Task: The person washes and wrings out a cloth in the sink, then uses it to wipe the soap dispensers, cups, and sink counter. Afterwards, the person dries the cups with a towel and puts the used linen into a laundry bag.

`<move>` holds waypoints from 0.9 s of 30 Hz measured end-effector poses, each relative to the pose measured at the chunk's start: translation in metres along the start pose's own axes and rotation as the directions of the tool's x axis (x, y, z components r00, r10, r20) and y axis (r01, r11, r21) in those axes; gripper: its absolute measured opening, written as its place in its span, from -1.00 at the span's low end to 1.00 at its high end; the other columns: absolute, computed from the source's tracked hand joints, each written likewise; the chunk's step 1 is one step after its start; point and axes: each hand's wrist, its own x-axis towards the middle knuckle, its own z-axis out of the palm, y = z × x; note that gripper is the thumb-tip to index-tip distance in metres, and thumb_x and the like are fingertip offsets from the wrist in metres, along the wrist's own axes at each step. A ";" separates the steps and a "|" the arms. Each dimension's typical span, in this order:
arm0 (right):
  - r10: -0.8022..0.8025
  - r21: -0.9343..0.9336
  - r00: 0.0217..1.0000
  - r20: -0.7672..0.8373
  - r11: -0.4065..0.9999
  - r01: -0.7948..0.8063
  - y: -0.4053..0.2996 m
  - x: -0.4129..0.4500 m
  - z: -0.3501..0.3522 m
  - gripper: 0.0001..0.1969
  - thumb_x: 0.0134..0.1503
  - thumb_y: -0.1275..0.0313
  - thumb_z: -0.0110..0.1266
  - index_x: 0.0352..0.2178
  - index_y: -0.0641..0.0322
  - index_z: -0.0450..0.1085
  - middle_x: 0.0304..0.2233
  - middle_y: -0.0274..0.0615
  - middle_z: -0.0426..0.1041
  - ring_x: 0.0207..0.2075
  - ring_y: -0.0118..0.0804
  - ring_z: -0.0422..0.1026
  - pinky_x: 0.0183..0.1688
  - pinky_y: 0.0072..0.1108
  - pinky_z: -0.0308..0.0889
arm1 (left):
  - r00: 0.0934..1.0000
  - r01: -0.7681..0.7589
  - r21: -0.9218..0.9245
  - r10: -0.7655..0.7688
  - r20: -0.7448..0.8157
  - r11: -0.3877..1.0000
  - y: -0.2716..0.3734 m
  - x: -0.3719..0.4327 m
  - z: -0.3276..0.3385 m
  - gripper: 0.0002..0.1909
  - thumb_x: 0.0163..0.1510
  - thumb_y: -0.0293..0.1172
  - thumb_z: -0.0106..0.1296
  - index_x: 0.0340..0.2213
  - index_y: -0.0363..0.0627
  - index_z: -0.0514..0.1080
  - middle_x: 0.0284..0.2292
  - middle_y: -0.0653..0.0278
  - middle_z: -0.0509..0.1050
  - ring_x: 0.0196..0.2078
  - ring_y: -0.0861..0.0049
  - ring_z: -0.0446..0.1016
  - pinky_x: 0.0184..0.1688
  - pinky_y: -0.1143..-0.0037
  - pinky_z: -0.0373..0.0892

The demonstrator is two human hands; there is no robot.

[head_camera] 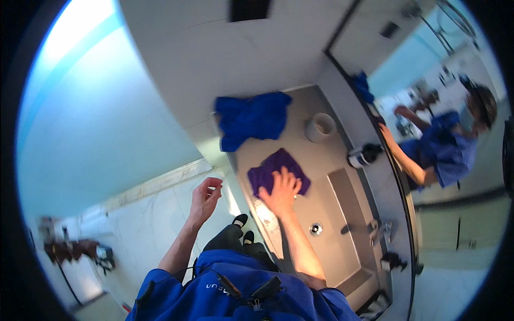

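Observation:
My right hand point(282, 191) lies palm down with fingers spread on a crumpled purple cloth point(281, 162). The cloth rests on the beige surface of a washbasin counter point(257, 154). Off the counter's front edge, over the floor, my left hand point(207, 196) is raised with loosely curled fingers; nothing shows in it. Beyond the purple cloth a blue cloth point(253, 118) is spread at the counter's far end. A white cup-like container point(320, 127) stands to the right of the blue cloth.
A dark bottle with a white label point(363, 155) stands by the mirror point(437, 208), which reflects a person in blue. Nearer me are a drain point(315, 229), a metal faucet point(383, 233) and a small black object point(392, 261). A wall point(249, 52) bounds the far end.

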 end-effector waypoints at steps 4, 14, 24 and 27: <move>-0.153 -0.045 0.986 -0.058 0.988 0.151 -0.014 0.041 0.030 -0.31 -0.22 -0.06 0.04 -0.08 0.11 0.22 0.04 -0.07 0.13 0.05 0.01 0.06 0.02 -0.09 -0.06 | 0.978 0.011 0.277 0.047 -0.204 0.961 -0.062 -0.065 -0.046 -0.79 -0.08 -0.47 0.01 -0.31 -0.12 0.39 -0.46 0.25 0.46 -0.53 0.56 0.42 -0.48 0.57 0.35; -0.136 -0.248 0.977 -0.167 0.964 0.091 -0.024 0.023 0.012 -0.55 -0.13 0.11 0.11 -0.26 0.19 0.36 -0.37 -0.06 0.45 -0.33 -0.16 0.41 -0.29 -0.29 0.30 | 0.936 0.352 0.273 -0.340 -0.090 0.895 -0.199 -0.219 -0.112 -0.54 -0.05 -0.18 -0.01 -0.12 -0.13 0.30 -0.25 -0.01 0.42 -0.19 0.14 0.38 -0.17 0.32 0.30; -0.410 -0.349 0.847 -0.339 0.891 0.291 -0.146 -0.008 0.034 -0.56 -0.18 0.15 0.05 -0.27 0.15 0.32 -0.29 -0.02 0.34 -0.27 -0.01 0.30 -0.31 -0.23 0.20 | 0.135 0.395 -0.438 -0.523 -0.842 0.808 -0.358 -0.403 -0.568 -0.91 -0.14 -0.37 -0.06 -0.54 -0.04 0.41 -0.69 0.26 0.44 -0.58 0.45 0.45 -0.64 0.44 0.35; -0.054 0.104 0.933 0.355 0.994 0.018 -0.246 -0.064 0.131 -0.58 -0.08 0.28 0.00 -0.16 0.21 0.28 -0.28 0.04 0.37 -0.27 -0.07 0.36 -0.26 -0.32 0.26 | -0.378 0.449 -0.016 0.173 -0.909 0.893 -0.350 -0.423 -0.747 -0.87 -0.06 -0.35 -0.07 -0.52 -0.14 0.39 -0.52 0.03 0.44 -0.40 0.08 0.42 -0.38 0.26 0.33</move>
